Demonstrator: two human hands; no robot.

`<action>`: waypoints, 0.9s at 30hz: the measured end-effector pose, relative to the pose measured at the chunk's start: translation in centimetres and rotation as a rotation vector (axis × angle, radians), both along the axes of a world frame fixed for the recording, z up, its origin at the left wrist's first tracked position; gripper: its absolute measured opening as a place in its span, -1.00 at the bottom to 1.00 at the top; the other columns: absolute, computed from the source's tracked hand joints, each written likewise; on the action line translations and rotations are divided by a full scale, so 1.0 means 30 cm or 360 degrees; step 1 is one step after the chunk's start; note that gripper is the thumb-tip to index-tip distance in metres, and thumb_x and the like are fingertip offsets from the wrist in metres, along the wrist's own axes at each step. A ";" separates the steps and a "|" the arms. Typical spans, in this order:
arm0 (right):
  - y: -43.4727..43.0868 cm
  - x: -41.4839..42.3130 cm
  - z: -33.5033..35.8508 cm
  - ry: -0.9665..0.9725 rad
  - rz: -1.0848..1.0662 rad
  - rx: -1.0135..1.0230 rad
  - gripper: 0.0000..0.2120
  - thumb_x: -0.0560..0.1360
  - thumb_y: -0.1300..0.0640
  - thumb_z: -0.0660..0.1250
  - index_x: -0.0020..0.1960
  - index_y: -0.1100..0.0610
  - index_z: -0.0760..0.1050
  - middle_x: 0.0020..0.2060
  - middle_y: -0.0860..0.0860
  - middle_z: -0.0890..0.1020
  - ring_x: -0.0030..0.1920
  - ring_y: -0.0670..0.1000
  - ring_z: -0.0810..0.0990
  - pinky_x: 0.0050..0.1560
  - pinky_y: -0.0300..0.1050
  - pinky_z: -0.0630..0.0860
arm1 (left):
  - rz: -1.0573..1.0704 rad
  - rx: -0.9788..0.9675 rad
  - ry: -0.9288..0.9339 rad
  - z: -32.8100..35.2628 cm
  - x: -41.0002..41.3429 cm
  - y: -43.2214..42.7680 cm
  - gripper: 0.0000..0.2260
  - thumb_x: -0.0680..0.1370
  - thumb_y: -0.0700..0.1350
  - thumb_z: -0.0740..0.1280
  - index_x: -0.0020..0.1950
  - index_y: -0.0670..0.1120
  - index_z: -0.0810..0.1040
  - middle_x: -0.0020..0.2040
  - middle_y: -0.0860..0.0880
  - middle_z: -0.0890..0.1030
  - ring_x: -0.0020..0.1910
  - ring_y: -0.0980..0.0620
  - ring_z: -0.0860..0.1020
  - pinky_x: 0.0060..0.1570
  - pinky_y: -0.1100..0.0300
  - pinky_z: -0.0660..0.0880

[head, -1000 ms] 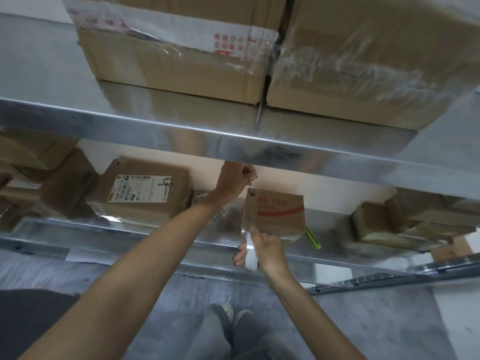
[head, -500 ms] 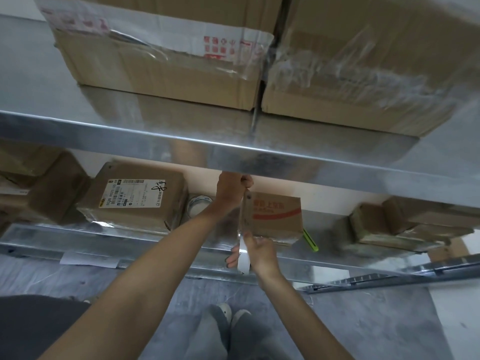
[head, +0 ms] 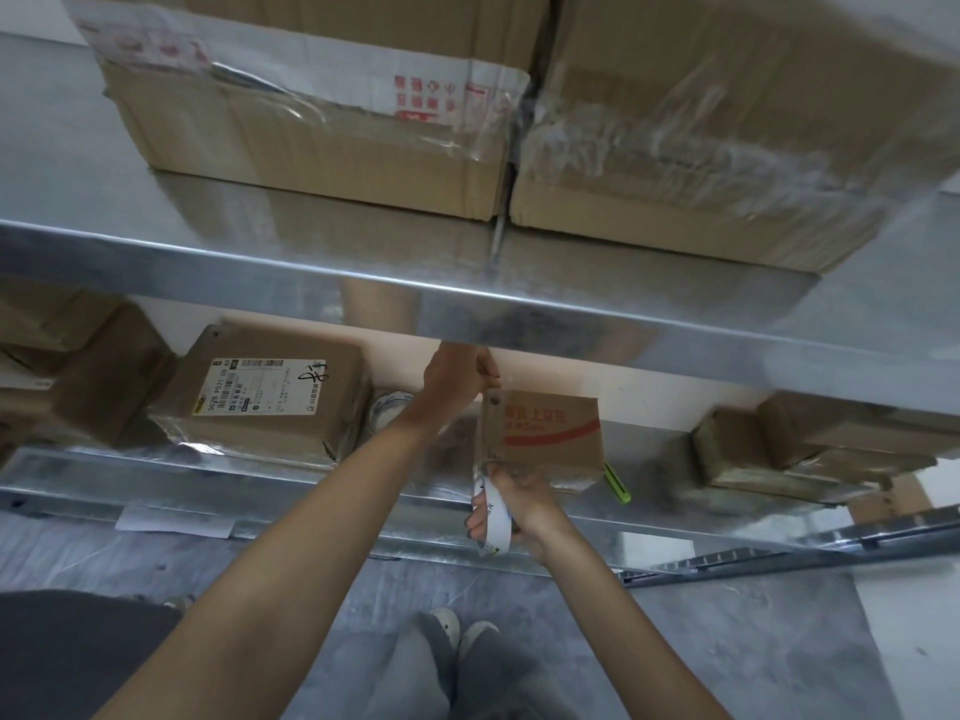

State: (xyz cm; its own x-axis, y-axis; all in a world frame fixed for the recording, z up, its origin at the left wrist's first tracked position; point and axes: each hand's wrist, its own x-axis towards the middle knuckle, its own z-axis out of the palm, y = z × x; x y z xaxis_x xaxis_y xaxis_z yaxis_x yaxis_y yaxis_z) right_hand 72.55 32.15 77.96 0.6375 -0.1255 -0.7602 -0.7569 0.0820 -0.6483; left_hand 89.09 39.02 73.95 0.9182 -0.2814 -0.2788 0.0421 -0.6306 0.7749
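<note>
Overhead, two big taped cartons (head: 322, 122) fill the top of the frame, sitting on the upper steel shelf (head: 208, 272). Below it runs the lower shelf (head: 260, 485), with a labelled parcel (head: 270, 402) at centre left and a roll of tape (head: 387, 413) just beside it.

The work is on the small red-printed box (head: 550, 439), which stands on the lower shelf at the centre of the frame. The left hand (head: 457, 376) pinches the box's top left corner with curled fingers. The right hand (head: 519, 506) is at the bottom left corner, closed around a white strip (head: 493, 522) – whether it is tape or a label I cannot tell. A green marker-like thing (head: 618, 483) lies at the box's lower right.

This looks like the sealing or labelling step, with the strip run along the box's left edge. The next move likely calls for the left hand to steady the box while the right pulls the strip taut and presses it flat – slack would wrinkle it.
</note>
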 end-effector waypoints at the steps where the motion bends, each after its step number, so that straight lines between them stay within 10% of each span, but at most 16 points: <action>1: -0.001 -0.003 0.001 -0.0001 -0.0001 0.0000 -0.57 0.62 0.05 0.16 -0.29 0.31 0.51 -0.54 0.14 0.59 -0.58 0.03 0.57 -0.47 -0.23 0.53 | 0.0002 0.0116 -0.0091 0.005 -0.004 0.000 -0.72 0.39 -0.16 0.54 -0.41 0.05 0.51 -0.25 0.09 0.62 -0.14 0.04 0.60 -0.11 0.15 0.53; 12: -0.022 -0.027 0.001 -0.0014 0.0010 0.0011 -0.56 0.62 0.04 0.14 -0.28 0.29 0.52 -0.53 0.13 0.60 -0.57 0.03 0.57 -0.44 -0.24 0.54 | -0.0441 0.0300 -0.0495 0.022 -0.040 0.015 -0.75 0.47 -0.33 0.30 -0.23 -0.03 0.67 -0.20 0.07 0.66 -0.20 0.10 0.58 -0.06 0.09 0.57; 16: -0.023 -0.025 -0.005 -0.0008 0.0010 0.0036 -0.56 0.63 0.03 0.14 -0.28 0.28 0.52 -0.51 0.14 0.61 -0.56 0.03 0.57 -0.40 -0.21 0.55 | -0.0714 0.0191 -0.0215 0.051 -0.029 0.034 -0.89 0.52 -0.08 0.38 -0.04 -0.02 0.69 -0.05 0.10 0.68 -0.07 0.15 0.59 0.08 0.07 0.53; 21: -0.027 -0.015 -0.005 -0.0012 -0.0003 0.0069 -0.55 0.62 -0.02 0.15 -0.26 0.29 0.51 -0.53 0.13 0.60 -0.57 0.01 0.57 -0.41 -0.19 0.55 | -0.1064 0.0197 0.0030 0.056 -0.100 0.075 -0.23 0.32 0.06 0.58 0.42 -0.08 0.31 0.31 0.05 0.39 0.24 0.12 0.36 0.25 0.19 0.35; 27: -0.031 -0.012 -0.003 -0.0005 0.0035 0.0080 -0.53 0.62 -0.02 0.14 -0.26 0.30 0.50 -0.53 0.13 0.60 -0.56 0.02 0.57 -0.44 -0.23 0.55 | -0.0805 -0.0029 -0.0054 -0.023 -0.115 0.071 -0.33 0.30 -0.06 0.61 0.31 -0.11 0.38 0.24 -0.03 0.46 0.21 0.02 0.43 0.24 0.10 0.38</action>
